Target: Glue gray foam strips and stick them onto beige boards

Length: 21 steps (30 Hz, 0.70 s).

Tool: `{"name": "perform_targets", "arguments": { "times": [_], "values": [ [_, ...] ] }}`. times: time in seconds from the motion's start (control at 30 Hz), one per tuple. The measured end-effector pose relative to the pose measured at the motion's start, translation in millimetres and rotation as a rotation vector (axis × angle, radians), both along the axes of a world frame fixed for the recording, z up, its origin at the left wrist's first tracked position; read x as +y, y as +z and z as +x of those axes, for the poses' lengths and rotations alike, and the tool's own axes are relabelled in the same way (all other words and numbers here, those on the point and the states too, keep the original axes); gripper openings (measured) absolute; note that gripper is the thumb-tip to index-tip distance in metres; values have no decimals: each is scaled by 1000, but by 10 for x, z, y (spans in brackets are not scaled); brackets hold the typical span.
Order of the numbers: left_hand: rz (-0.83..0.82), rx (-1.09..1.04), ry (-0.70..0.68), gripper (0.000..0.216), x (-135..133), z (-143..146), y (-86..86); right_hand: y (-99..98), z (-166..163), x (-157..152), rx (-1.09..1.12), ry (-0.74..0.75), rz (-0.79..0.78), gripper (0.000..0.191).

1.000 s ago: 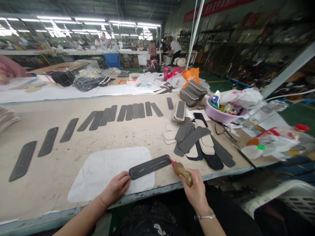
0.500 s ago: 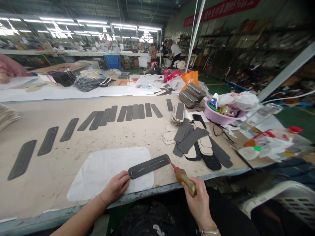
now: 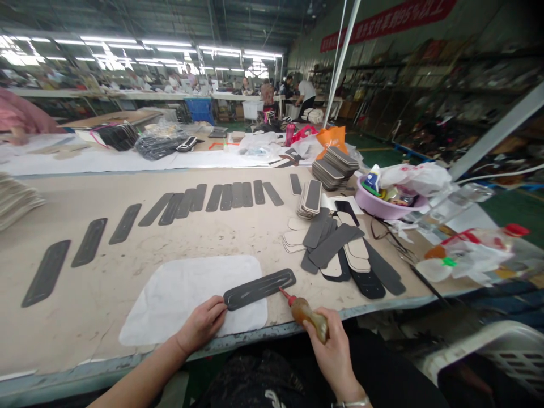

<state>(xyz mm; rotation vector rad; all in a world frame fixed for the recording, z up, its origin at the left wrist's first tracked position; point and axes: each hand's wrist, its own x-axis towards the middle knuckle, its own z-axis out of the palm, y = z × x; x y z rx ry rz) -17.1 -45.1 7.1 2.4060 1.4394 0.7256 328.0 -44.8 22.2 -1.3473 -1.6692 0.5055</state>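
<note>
A long dark grey strip [image 3: 259, 290] with rounded ends lies slanted, partly over a white sheet [image 3: 170, 300] near the table's front edge. Shiny wet-looking lines run along its face. My left hand [image 3: 207, 318] pinches its left end between thumb and fingers. In my right hand [image 3: 334, 345] is a brownish squeeze bottle [image 3: 308, 318] with a red nozzle, the fingers wrapped round its body. The nozzle tip is at the strip's lower edge, toward the right end; whether it touches, I cannot tell.
Similar grey strips [image 3: 242, 194] lie in a row across the table [image 3: 204, 238]. To the right are loose grey and cream pieces [image 3: 335, 246], stacked pieces [image 3: 334, 169], a phone [image 3: 346, 212], a purple basin [image 3: 382, 208] and glasses [image 3: 391, 232]. A white plastic chair [image 3: 480, 340] stands at lower right.
My right hand has carried the bottle left, its nozzle going from the strip's right end to its lower edge. My left hand keeps its pinch. The whole view has shifted slightly.
</note>
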Motion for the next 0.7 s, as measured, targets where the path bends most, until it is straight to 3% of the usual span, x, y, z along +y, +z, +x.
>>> {"name": "perform_targets", "arguments": {
  "times": [0.3,0.4,0.57,0.7],
  "values": [
    [-10,-2,-2,20,-10,3,-31,-112,52,238,19,-207,55,30],
    [-2,-12,-11,20,2,3,-23,-136,13,306,-4,-189,38,32],
    [8,-24,10,19,7,20,20,-105,-65,175,172,-74,-126,36],
    [6,-32,62,17,-32,56,101,51,22,-37,335,-245,-254,40]
  ]
}}
